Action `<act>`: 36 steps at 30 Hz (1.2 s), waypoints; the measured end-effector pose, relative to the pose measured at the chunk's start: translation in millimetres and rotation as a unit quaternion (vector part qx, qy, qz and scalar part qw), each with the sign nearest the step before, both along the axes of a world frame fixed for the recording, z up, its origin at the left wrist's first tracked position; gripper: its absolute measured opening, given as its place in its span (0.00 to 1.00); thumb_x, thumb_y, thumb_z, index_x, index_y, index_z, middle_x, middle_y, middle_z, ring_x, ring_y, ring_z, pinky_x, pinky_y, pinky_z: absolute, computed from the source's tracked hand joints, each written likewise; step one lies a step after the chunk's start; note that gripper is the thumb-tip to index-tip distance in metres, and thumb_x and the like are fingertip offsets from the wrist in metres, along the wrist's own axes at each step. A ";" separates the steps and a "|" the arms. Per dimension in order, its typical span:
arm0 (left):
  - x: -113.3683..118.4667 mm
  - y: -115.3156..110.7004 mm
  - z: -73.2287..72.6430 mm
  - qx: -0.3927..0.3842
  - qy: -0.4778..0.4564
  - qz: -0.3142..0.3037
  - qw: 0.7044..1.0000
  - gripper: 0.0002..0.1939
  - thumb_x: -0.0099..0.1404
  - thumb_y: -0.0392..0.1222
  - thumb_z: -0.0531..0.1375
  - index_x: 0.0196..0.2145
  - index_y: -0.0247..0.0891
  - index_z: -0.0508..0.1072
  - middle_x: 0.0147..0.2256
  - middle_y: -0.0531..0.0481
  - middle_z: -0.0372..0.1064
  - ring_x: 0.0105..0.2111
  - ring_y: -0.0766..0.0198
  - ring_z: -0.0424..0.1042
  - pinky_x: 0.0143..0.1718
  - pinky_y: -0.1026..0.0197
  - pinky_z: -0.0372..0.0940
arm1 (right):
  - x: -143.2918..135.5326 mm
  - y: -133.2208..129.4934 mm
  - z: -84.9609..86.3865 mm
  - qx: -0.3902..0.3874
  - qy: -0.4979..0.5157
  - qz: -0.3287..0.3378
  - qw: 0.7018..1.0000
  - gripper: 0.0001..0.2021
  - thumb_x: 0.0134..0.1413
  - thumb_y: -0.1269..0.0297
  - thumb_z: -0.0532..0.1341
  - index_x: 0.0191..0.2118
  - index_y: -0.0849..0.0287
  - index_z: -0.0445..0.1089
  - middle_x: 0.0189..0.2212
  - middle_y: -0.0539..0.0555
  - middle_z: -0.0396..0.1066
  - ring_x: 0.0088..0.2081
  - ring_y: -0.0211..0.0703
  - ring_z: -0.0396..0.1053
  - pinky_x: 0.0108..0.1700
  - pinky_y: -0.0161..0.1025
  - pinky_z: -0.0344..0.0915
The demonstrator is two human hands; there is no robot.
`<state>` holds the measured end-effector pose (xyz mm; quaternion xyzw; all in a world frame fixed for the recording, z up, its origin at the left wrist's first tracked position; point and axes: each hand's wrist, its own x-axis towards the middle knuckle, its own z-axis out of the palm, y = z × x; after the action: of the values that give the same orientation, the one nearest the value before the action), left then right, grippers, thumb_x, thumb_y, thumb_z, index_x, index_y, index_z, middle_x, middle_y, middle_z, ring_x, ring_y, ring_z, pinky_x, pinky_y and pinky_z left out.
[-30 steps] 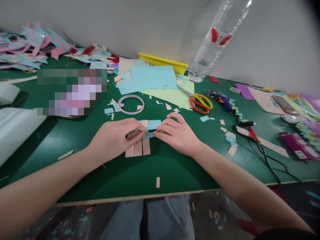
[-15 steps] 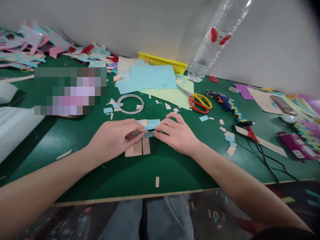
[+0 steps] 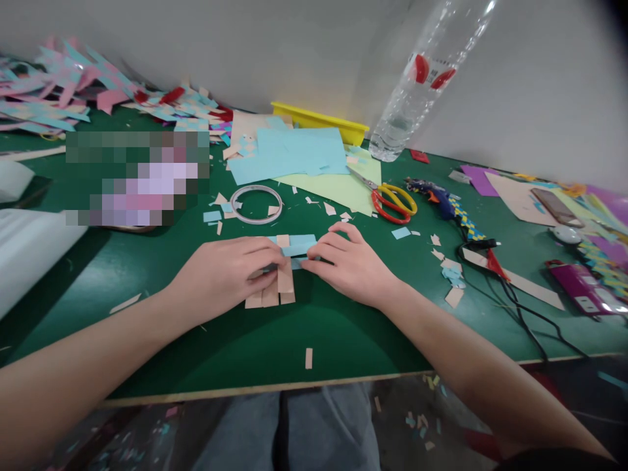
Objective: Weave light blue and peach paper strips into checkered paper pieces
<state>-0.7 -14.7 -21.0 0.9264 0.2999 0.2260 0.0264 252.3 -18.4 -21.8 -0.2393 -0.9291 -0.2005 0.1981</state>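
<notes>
Between my hands lie flat strips of paper that cross each other. Several peach paper strips (image 3: 285, 281) point toward the front edge, and blue paper strips (image 3: 301, 244) run sideways across them. My left hand (image 3: 235, 268) is closed over the left part, its fingertips at the rightmost peach strip, which lies over the lower blue strip. Some strip ends are hidden beneath that hand. At the right, my right hand (image 3: 346, 261) is closed, thumb and index finger pinching the right end of the lower blue strip.
Behind my hands lie a tape roll (image 3: 256, 205), blue sheets (image 3: 299, 150) and scissors (image 3: 395, 203). A plastic bottle (image 3: 417, 82) stands farther back. A glue gun (image 3: 436, 199) with dark cables (image 3: 520, 307) lies right. Paper scraps (image 3: 454, 275) dot the green table (image 3: 235, 360).
The rightmost peach strip, bent up in my left fingers before, now lies down over the lower blue strip toward the front. My right hand has hardly moved.
</notes>
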 end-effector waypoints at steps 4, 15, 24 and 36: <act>-1.2 -0.7 0.2 -0.010 0.010 -0.002 1.000 0.12 0.71 0.38 0.51 0.41 0.42 0.75 0.44 0.51 0.77 0.42 0.61 0.76 0.33 0.63 0.66 | 1.3 -0.3 1.1 -0.025 -0.002 0.005 1.000 0.10 0.64 0.75 0.56 0.41 0.58 0.74 0.36 0.50 0.75 0.41 0.40 0.65 0.57 0.47 0.54; -0.8 -1.1 -3.7 -0.003 0.016 -0.006 1.000 0.13 0.73 0.39 0.51 0.44 0.42 0.75 0.45 0.51 0.76 0.44 0.60 0.75 0.36 0.62 0.66 | 3.4 -1.2 4.3 -0.053 -0.008 -0.007 0.999 0.11 0.65 0.70 0.54 0.38 0.59 0.75 0.36 0.51 0.76 0.42 0.42 0.67 0.59 0.48 0.54; -3.9 -1.1 -4.6 -0.007 0.014 -0.023 1.000 0.15 0.74 0.39 0.49 0.40 0.41 0.76 0.46 0.49 0.76 0.46 0.60 0.75 0.41 0.60 0.70 | 6.8 -0.6 2.1 -0.053 -0.011 -0.013 0.998 0.12 0.66 0.64 0.55 0.37 0.59 0.76 0.29 0.51 0.72 0.37 0.43 0.65 0.56 0.49 0.55; -3.0 -3.1 -1.9 -0.015 0.020 -0.022 0.999 0.16 0.75 0.41 0.48 0.42 0.40 0.76 0.47 0.48 0.75 0.47 0.58 0.75 0.40 0.59 0.72 | 7.8 0.3 3.8 -0.087 -0.002 -0.002 0.996 0.11 0.65 0.67 0.57 0.34 0.57 0.76 0.28 0.50 0.72 0.35 0.40 0.64 0.54 0.46 0.55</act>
<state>-3.7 -17.8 -22.8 0.9368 0.2829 0.2020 0.0390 260.1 -18.1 -18.0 -0.2570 -0.9429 -0.1201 0.1744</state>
